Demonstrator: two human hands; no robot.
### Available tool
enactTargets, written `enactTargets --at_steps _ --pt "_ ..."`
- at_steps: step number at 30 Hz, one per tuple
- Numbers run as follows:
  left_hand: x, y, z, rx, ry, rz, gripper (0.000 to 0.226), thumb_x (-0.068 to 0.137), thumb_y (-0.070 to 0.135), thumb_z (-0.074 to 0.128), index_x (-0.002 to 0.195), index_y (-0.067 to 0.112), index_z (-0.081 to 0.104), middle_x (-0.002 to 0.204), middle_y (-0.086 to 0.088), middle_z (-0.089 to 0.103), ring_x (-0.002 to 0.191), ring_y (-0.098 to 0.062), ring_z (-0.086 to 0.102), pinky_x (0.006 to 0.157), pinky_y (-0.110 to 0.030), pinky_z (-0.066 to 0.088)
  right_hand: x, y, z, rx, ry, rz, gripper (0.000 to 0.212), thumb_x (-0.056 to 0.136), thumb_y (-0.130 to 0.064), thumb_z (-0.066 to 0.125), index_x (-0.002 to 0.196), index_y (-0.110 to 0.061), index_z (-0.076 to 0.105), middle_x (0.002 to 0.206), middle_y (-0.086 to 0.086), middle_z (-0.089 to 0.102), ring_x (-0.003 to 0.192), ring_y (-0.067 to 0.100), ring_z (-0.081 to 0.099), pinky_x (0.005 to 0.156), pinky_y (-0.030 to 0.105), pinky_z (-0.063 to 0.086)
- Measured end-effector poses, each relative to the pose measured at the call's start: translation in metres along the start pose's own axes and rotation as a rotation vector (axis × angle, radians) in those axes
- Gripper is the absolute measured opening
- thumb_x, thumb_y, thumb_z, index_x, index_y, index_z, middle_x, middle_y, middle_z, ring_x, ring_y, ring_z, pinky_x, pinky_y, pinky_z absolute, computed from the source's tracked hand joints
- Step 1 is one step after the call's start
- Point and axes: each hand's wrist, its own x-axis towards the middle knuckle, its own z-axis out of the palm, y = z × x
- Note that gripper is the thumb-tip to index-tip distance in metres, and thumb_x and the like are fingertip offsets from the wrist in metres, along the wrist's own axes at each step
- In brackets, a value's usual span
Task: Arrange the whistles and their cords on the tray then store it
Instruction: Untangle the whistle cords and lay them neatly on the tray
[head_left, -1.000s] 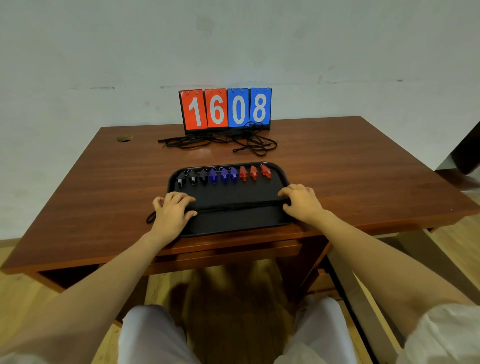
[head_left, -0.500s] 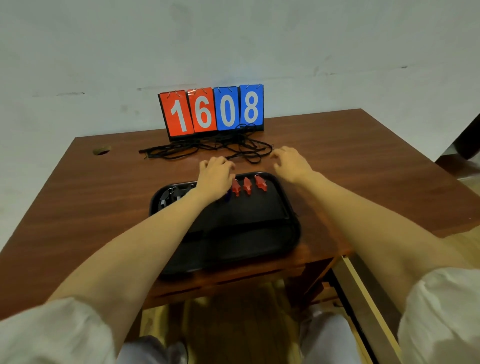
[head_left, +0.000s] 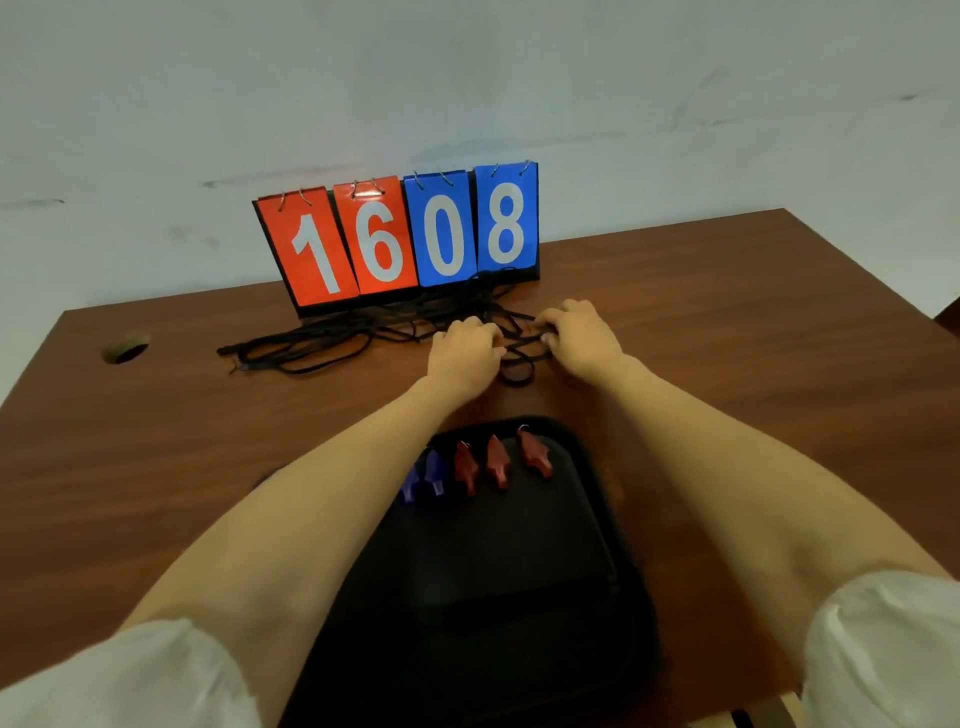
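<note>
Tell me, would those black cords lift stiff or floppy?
Probably floppy: the cords lie in loose loops and curves on the table. Likely light, since they look thin. They overlap in a tangle, so lifting one may drag others along.

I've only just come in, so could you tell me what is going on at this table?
A person is sorting whistle gear. The left hand and right hand both grip the tangle of black cords lying on the table in front of the scoreboard. Red whistles and blue whistles sit in a row on the black tray nearer the person; these cords are not yet on it.
</note>
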Motion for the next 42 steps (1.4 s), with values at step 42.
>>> enactTargets --at_steps 42 --pt "-0.093 0.011 -0.208 -0.449 0.576 -0.120 0.027 0.097 0.021 0.047 0.101 0.001 0.065 0.096 -0.015 0.067 0.086 -0.029 0.058 0.068 -0.028 0.039 -0.122 -0.067 -0.263 0.518 0.811 0.014 0.013 0.099 -0.015 0.042 0.105 -0.007 0.050 0.093 0.010 0.063 0.081 0.028 0.059 0.072 0.043 0.049"
